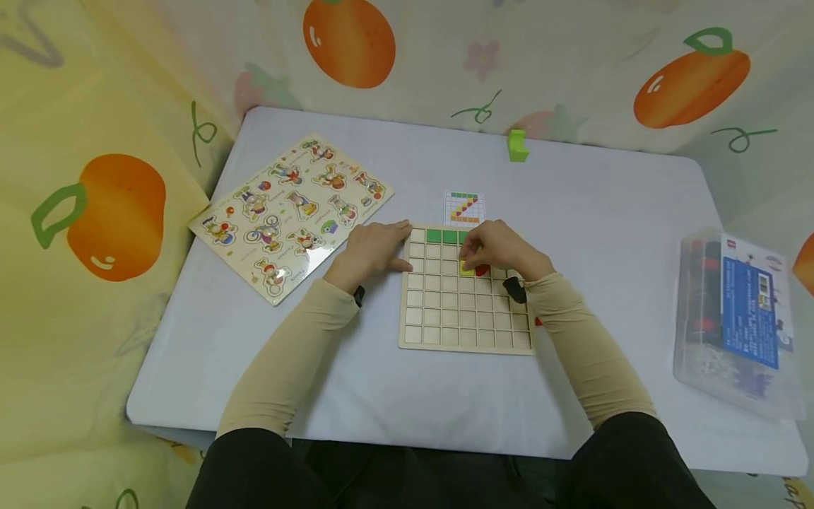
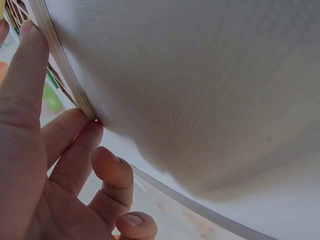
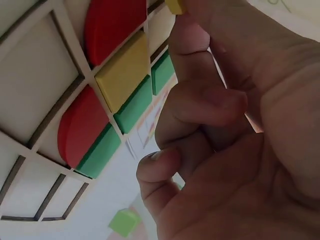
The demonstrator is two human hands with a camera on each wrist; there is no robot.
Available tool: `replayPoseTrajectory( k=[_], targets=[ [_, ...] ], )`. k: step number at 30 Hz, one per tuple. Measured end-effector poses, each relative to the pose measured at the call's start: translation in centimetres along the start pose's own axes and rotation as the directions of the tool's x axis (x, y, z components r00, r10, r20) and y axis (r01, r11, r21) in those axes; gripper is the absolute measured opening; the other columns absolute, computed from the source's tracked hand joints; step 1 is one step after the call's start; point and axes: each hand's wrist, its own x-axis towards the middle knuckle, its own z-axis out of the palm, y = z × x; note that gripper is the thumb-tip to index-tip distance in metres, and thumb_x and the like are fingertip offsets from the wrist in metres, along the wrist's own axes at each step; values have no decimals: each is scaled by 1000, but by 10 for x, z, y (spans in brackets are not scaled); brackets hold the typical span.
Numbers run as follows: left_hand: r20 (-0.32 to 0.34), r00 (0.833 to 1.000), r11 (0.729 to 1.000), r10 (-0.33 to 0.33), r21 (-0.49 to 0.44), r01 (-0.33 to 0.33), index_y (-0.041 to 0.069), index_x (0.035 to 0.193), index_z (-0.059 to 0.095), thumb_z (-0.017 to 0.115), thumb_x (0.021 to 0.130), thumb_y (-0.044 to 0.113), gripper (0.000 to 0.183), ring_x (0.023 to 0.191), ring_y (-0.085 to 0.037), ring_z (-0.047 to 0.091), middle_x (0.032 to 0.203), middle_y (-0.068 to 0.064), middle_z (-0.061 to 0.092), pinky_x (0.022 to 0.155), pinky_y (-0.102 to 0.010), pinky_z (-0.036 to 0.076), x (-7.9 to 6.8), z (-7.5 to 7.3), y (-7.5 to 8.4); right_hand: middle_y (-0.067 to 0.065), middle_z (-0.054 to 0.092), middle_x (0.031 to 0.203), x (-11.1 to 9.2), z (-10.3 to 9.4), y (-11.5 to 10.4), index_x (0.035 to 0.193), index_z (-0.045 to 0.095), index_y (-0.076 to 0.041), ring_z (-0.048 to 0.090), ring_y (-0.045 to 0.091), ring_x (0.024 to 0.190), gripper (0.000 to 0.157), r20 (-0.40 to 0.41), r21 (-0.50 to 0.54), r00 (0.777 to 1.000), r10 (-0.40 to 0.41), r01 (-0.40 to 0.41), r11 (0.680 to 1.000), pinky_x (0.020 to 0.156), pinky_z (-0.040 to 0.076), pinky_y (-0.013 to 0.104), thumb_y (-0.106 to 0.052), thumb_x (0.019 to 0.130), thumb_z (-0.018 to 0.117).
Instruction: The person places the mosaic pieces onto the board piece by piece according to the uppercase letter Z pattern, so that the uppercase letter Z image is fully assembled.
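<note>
A square wooden grid board lies in front of me, with green tiles in its far row. My left hand rests at the board's far left corner; its thumb and fingertips touch the edge. Over the grid my right hand pinches a yellow tile between thumb and finger. A red piece shows beside the right fingers. Close up in the right wrist view, a yellow tile and a rounded red piece sit in cells. The right hand hides part of the grid.
Beyond the board lies a small pattern card. A picture puzzle board is at left, and a clear plastic case stands at right. A green block sits near the far edge. Something red peeks out by the right forearm.
</note>
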Motion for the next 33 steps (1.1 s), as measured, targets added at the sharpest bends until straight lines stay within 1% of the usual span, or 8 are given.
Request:
replayPoseTrajectory(
  k=[5, 8, 10, 15, 17, 20, 28, 33],
  targets=[
    [2, 1000, 1000, 3, 7, -3, 24, 161, 38, 74, 87, 56, 88, 137, -32, 59, 168, 8, 36, 88, -44, 57, 0, -1, 0, 6, 78, 89, 1, 4, -3, 93, 78, -10, 70, 17, 78, 14, -16, -39, 997, 78, -79, 996, 74, 51, 27, -18, 85, 86],
    [-1, 1000, 1000, 4, 14, -4, 24, 160, 38, 75, 87, 56, 88, 137, -32, 60, 168, 8, 36, 86, -43, 57, 0, 0, 1, 6, 79, 90, -1, 6, -4, 95, 78, -11, 71, 17, 79, 15, -14, -58, 993, 114, -115, 992, 75, 53, 31, -20, 86, 85],
    [-1, 1000, 1000, 5, 15, -5, 24, 160, 39, 75, 87, 56, 88, 136, -32, 60, 168, 8, 36, 85, -43, 57, 0, 0, 1, 6, 79, 90, -4, 6, -4, 97, 79, -11, 71, 16, 79, 16, -9, -57, 994, 113, -113, 992, 79, 56, 34, -22, 87, 84],
    [10, 1000, 1000, 12, 15, -12, 23, 161, 38, 74, 87, 56, 88, 136, -34, 60, 168, 7, 36, 88, -45, 57, 0, -1, 1, 8, 81, 93, -13, 5, 6, 101, 80, -6, 73, 21, 87, 18, -28, -25, 998, 52, -53, 998, 92, 57, 43, -21, 90, 81],
    [8, 1000, 1000, 11, 18, -11, 23, 160, 39, 74, 88, 56, 87, 135, -34, 61, 168, 6, 37, 89, -46, 57, 0, -1, 1, 10, 81, 94, -18, 2, 11, 101, 80, -6, 72, 24, 92, 17, -43, -20, 998, 42, -42, 999, 93, 56, 44, -20, 91, 80],
    [3, 1000, 1000, 4, 17, -4, 22, 159, 41, 74, 88, 56, 86, 134, -35, 61, 168, 5, 38, 91, -48, 57, 1, -2, 0, 11, 81, 99, -24, -3, 15, 101, 80, -6, 68, 27, 99, 16, -55, -18, 996, 66, -67, 998, 92, 53, 45, -20, 92, 79],
    [-5, 1000, 1000, 10, 8, -10, 22, 155, 46, 74, 87, 56, 80, 131, -36, 63, 168, 5, 37, 87, -48, 57, 1, -1, -1, 15, 79, 110, -53, -17, 36, 103, 82, -7, 62, 30, 105, 20, -84, -7, 971, 222, -223, 975, 92, 51, 46, -24, 93, 79],
    [-11, 1000, 1000, 18, 14, -18, 22, 153, 47, 74, 88, 56, 79, 129, -36, 64, 168, 5, 38, 86, -47, 57, 2, 0, 0, 21, 76, 119, -72, -23, 55, 106, 81, -6, 61, 36, 112, 23, -75, -9, 948, 309, -311, 950, 97, 51, 53, -24, 94, 77]
  ],
)
